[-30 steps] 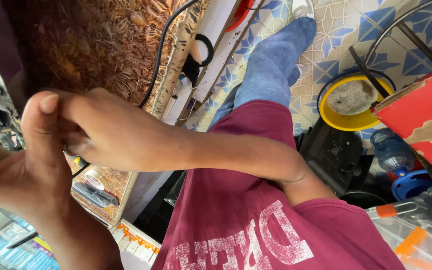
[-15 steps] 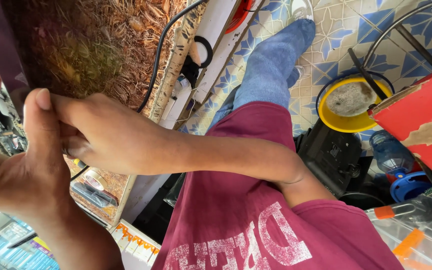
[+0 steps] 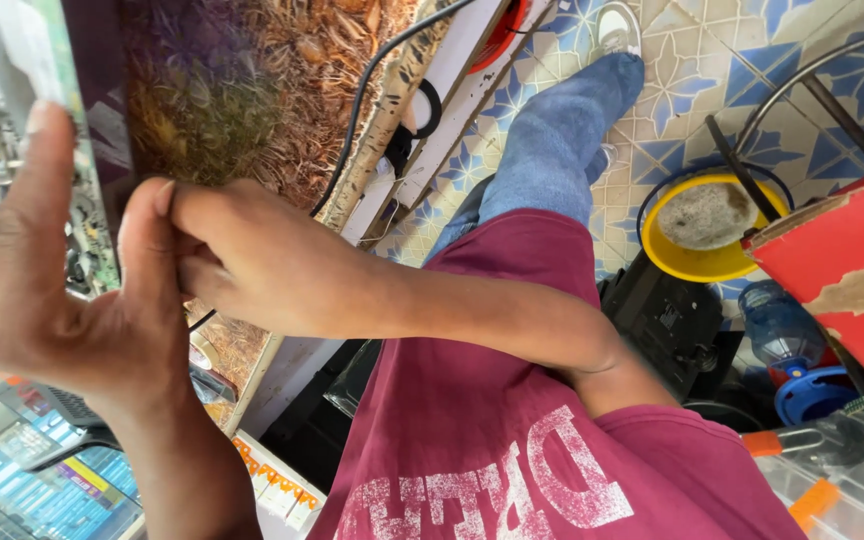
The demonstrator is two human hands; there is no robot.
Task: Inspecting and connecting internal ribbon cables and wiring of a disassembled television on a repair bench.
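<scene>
Compared with half a second earlier, the left hand [image 3: 72, 290] has been raised, its fingers now spread open against a flat panel [image 3: 72, 110] at the upper left. The right hand [image 3: 242, 255] is curled shut, pressed against the left thumb; whether anything is pinched cannot be told. A black cable [image 3: 362, 110] runs just above.
</scene>
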